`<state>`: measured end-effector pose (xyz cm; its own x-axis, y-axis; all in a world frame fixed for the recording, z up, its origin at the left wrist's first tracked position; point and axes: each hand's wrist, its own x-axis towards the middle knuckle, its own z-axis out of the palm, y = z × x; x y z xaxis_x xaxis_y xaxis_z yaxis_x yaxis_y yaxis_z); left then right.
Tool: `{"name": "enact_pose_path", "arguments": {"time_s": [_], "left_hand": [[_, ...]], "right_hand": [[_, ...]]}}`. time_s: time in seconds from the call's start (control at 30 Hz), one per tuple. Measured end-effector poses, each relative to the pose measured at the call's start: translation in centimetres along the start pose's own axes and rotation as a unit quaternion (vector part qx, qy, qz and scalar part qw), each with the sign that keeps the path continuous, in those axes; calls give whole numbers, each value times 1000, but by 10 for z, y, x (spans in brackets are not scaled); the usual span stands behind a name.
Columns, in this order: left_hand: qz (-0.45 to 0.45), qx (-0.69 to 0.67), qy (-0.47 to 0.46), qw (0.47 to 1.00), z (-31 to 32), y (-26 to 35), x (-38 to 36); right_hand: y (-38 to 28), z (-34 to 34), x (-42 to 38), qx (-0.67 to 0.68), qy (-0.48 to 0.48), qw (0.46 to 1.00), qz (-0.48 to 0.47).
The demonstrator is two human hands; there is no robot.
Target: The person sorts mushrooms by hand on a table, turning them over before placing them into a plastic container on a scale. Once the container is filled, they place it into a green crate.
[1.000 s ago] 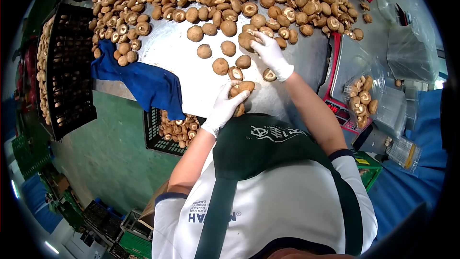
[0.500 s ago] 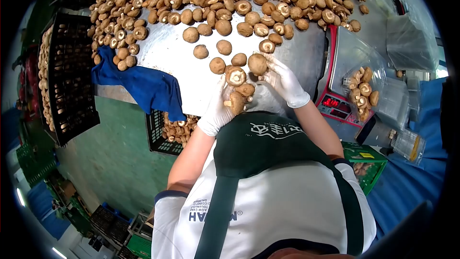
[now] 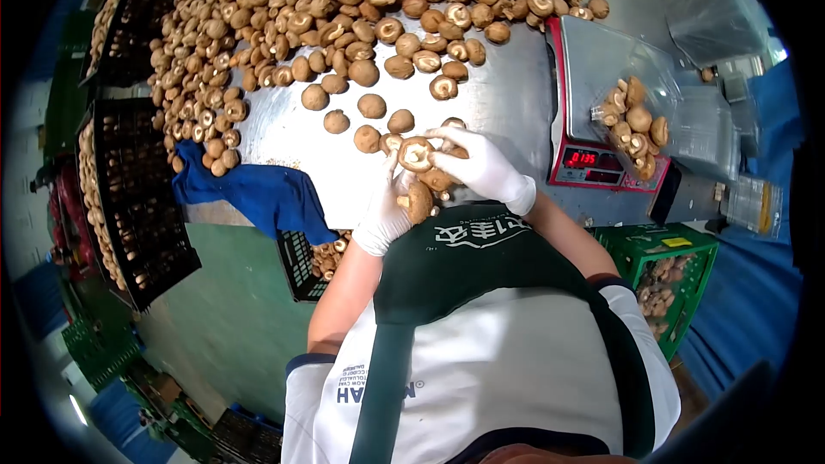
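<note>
My left hand, in a white glove, is closed around several brown shiitake mushrooms just in front of the apron. One shiitake with its pale gilled underside up lies at the top of that handful. Reaching in from the right, my gloved right hand has its fingers bent over the handful, touching the upturned mushroom and covering part of another. Loose shiitakes lie on the metal table just beyond my fingers.
A large heap of shiitakes covers the far table. At right, a red-edged scale carries a clear bag of mushrooms. A blue cloth hangs over the left edge. Black crates stand left; a green crate sits lower right.
My right hand has moved left and in over the handful, bringing the mushroom it held with it. My left hand keeps its hold. The whole view has shifted a little.
</note>
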<state>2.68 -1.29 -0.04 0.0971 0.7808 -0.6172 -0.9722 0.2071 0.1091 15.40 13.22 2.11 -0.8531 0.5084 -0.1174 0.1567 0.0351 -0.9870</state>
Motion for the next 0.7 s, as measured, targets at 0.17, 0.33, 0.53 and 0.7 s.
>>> {"name": "enact_pose_path", "arguments": {"time_s": [0.17,0.33,0.53,0.7], "left_hand": [[87,169,58,980,-10,2,-4],[122,432,142,882,-73,32,-103],[68,653,418,628,-159,24,-184],[282,621,393,617,-92,41,-142]], "right_hand": [[17,-4,-5,-73,-36,997,-20],[37,-9,-2,39,-107,978,173],[33,-11,68,-228,-40,972,25],[6,34,153,-422,-1,903,-77]]}}
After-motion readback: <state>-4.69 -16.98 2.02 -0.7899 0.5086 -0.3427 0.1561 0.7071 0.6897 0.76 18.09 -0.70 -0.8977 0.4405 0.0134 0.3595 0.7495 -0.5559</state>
